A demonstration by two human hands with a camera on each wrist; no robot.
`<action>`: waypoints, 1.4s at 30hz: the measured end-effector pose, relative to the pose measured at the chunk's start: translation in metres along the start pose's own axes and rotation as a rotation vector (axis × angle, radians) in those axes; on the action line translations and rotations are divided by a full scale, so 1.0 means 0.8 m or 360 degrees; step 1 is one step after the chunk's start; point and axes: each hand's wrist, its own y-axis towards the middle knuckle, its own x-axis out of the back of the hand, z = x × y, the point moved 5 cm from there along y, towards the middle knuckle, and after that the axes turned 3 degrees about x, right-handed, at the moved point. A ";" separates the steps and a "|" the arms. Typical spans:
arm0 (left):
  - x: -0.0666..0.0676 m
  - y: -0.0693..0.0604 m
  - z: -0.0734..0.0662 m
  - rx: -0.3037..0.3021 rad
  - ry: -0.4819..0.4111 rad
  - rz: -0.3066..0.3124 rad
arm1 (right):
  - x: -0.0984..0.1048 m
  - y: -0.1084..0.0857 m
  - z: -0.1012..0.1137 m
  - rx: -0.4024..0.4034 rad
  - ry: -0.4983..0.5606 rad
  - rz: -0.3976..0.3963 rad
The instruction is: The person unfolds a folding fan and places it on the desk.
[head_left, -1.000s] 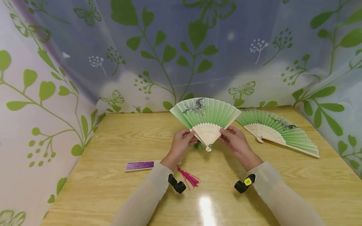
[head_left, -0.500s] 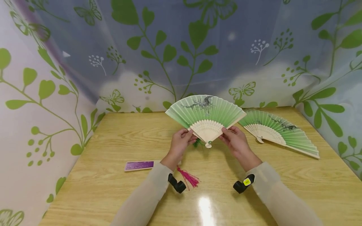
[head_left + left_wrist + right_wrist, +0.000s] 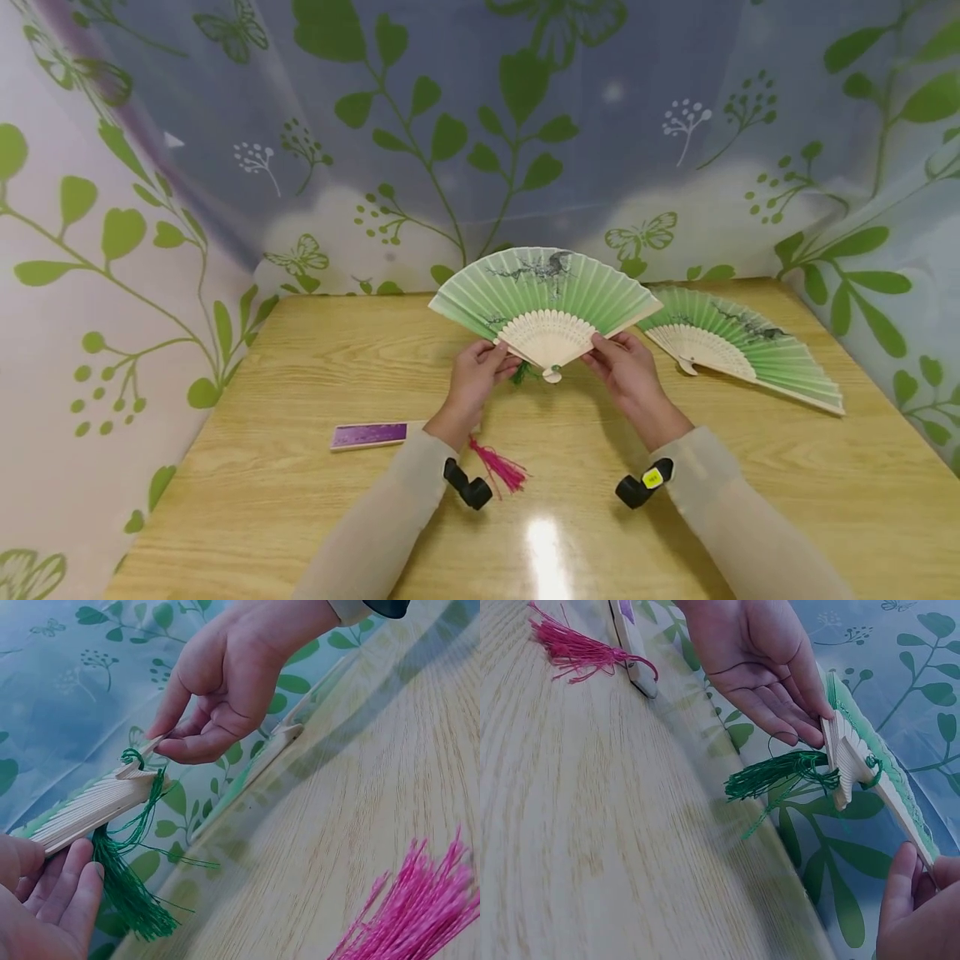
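Spread wide above the table, a green folding fan (image 3: 555, 287) with pale ribs and a dark branch print is held at both outer ribs. My left hand (image 3: 474, 379) pinches its left edge between thumb and fingers. On the other edge my right hand (image 3: 632, 377) has the same kind of pinch. A green tassel (image 3: 135, 889) hangs from the pivot in the left wrist view; the right wrist view shows that tassel (image 3: 780, 774) between the hands (image 3: 769, 660) (image 3: 922, 911).
A second green fan (image 3: 750, 342) lies spread at the table's right rear. A folded fan with a purple panel (image 3: 369, 435) lies front left, its pink tassel (image 3: 501, 468) beside my left wrist. Patterned cloth (image 3: 420, 150) stands behind the wooden table (image 3: 750, 467).
The held fan has spread wider on both sides, and its pivot has risen slightly. Both hands keep their pinch on its edges. The fans on the table have not moved.
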 end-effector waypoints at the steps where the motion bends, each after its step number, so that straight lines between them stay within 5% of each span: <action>1: 0.001 -0.001 0.000 -0.0005 0.0004 -0.0007 | -0.001 0.000 0.000 -0.0009 0.0010 -0.0002; 12: -0.002 -0.003 -0.002 0.0000 -0.0069 -0.0030 | -0.002 -0.005 0.004 -0.0041 0.0056 -0.0102; 42: -0.011 0.002 -0.003 -0.0027 -0.0319 -0.0192 | -0.006 -0.019 0.005 0.0147 0.0394 -0.0306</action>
